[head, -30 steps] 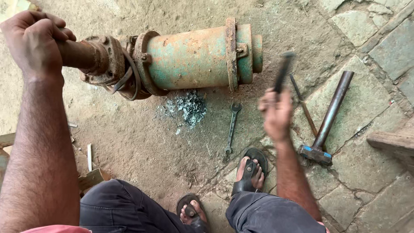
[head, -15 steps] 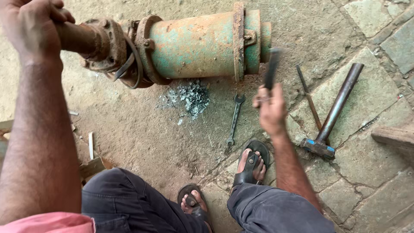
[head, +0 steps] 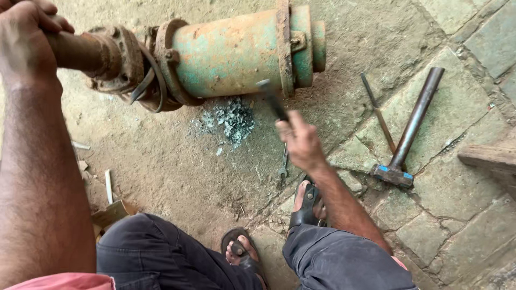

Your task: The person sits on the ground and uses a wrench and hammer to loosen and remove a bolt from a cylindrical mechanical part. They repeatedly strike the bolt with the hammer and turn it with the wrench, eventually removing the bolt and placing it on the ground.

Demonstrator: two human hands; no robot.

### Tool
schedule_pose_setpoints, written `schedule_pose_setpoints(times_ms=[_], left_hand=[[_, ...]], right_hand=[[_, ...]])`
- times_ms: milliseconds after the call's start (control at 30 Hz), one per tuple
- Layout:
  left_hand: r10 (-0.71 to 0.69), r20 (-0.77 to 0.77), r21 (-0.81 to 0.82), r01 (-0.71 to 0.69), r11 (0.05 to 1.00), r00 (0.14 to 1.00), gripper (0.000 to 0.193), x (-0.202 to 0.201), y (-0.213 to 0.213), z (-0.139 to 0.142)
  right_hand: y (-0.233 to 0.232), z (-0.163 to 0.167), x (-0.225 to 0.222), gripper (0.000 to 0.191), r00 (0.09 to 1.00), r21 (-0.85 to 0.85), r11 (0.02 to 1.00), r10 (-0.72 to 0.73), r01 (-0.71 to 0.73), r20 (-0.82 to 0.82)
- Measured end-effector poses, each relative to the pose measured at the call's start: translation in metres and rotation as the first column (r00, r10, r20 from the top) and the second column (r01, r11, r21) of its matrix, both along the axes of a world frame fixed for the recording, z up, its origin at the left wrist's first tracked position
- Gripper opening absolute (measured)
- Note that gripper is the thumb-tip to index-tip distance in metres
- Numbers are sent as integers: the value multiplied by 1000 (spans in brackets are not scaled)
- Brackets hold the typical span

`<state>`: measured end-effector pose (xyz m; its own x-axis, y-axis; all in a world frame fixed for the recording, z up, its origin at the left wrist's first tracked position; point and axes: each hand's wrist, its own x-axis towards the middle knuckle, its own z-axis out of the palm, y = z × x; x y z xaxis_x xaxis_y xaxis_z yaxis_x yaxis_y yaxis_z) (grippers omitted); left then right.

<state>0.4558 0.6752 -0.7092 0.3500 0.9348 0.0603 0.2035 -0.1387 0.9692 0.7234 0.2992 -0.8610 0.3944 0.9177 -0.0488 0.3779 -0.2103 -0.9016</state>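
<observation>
A rusty green pump body (head: 236, 51) lay on its side on the dirt floor (head: 177, 161), at the far middle of the scene. The left hand (head: 24, 40) was clamped around its brown shaft end (head: 80, 51) on the left. The right hand (head: 301, 142) was closed on a dark, blurred tool (head: 271, 99) whose tip met the flange. A heap of grey flakes (head: 234, 121) lay just below the pump. A sledgehammer (head: 411, 129) and a thin rod (head: 378, 113) rested on the paving at right.

R hand (head: 302, 144) swung dark tool (head: 273, 100) down-left onto green cylinder (head: 236, 53) flange.
</observation>
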Motion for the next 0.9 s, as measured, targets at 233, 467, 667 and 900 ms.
schedule_pose_setpoints(times_ms=[233,467,667,900], left_hand=[[31,60,-19,-30,999,998,25,5,2,4],[40,-17,39,-39,998,999,27,8,7,5],[17,5,66,-17,998,1000,27,3,6,2],[21,9,61,-21,998,1000,31,8,6,6]], right_hand=[[8,53,32,26,754,456,600,-498,657,-429],[26,34,12,27,952,-68,963,-269,262,-146],[0,49,57,26,879,513,717,-340,472,-334],[24,35,30,29,972,15,981,-193,193,133]])
